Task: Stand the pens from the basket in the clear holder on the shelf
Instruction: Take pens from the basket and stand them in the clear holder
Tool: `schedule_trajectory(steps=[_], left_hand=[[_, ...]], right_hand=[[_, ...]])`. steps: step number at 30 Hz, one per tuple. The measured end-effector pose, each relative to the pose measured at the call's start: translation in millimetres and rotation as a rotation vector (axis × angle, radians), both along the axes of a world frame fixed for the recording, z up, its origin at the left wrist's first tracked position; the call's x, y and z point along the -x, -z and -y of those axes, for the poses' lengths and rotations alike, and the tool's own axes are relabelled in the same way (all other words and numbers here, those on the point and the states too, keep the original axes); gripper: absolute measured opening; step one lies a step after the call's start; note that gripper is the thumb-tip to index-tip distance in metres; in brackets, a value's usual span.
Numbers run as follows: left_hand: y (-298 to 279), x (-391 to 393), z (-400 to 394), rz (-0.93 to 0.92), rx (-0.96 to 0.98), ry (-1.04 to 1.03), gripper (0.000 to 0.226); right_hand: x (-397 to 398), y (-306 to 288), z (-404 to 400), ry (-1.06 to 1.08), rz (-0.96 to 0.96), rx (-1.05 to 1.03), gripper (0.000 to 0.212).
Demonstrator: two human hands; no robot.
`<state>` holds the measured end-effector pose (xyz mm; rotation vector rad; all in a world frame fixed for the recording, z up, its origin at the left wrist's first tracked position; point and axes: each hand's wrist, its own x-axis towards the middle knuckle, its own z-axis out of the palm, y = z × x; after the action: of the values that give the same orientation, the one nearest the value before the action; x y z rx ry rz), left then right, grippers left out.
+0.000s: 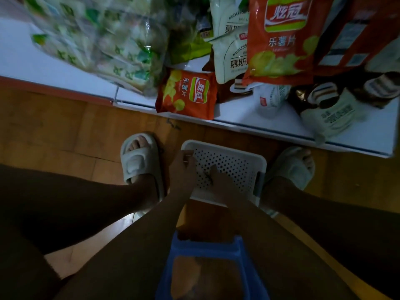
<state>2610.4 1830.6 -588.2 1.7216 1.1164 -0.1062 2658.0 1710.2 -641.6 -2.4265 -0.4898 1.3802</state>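
Both hands reach down into a white basket (225, 148) with a dotted, perforated bottom that sits on the wooden floor (65, 126) between the person's 2 feet. The left hand (183, 167) is at the basket's left rim, fingers curled; something thin and pale shows at its fingertips, but the picture is too dim and blurred to tell whether it is a pen or whether the fingers pinch it. The right hand (218, 180) lies just beside the left one, lower in the basket, with its fingers bent down onto the bottom over a small dark object (209, 177) that I cannot identify; whether it grips that object cannot be told.

A pale slipper (140, 161) is just left of the left hand, and a second slipper (292, 167) is past the basket's right side. Nearer the person than both hands stands a blue plastic stool (207, 247), between the forearms.

Beyond the hands, past the far rim of the basket, runs a low white shelf (54, 68). On it lie an orange chip bag (188, 94) straight ahead of the left hand, a larger orange chip bag (281, 40) behind it to the right, white snack bags (229, 50) and a clear bag of green-and-white packets (97, 40) to the left. No clear holder can be made out.
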Motion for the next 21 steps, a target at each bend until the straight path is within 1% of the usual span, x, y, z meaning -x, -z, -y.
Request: schedule_trajectory(steps=[2, 5, 8, 11, 13, 15, 18, 21], left_hand=[[-7.1, 0.3, 3.9, -0.037, 0.083, 0.054, 0.03], [-29.3, -4.5, 13.7, -0.092, 0.13, 0.149, 0.04], [-68.4, -14.0, 21.3, -0.026, 0.128, 0.233, 0.041], [-113.5, -25.9, 23.7, 0.108, 0.088, 0.279, 0.036], [-151.8, -36.7, 23.8, 0.211, 0.052, 0.304, 0.034], [-197.4, -49.0, 22.1, 0.329, -0.043, 0.32, 0.032], [-278.0, -67.8, 15.6, 0.53, -0.208, 0.284, 0.025], [-360.2, -82.1, 3.7, 0.735, -0.337, 0.22, 0.028]], right_hand=[[-4.4, -17.1, 6.0, 0.038, -0.014, -0.085, 0.036], [-10.7, -57.0, 15.6, 0.175, 0.055, -0.184, 0.026], [-19.7, -109.3, 19.7, 0.309, 0.07, -0.294, 0.026], [-30.6, -167.0, 23.7, 0.338, 0.142, -0.391, 0.025], [-38.2, -210.3, 23.9, 0.38, 0.2, -0.463, 0.02], [-47.6, -260.7, 20.9, 0.386, 0.297, -0.538, 0.025], [-60.6, -345.5, 14.9, 0.431, 0.423, -0.663, 0.028], [-78.5, -428.9, 11.3, 0.449, 0.639, -0.789, 0.034]])
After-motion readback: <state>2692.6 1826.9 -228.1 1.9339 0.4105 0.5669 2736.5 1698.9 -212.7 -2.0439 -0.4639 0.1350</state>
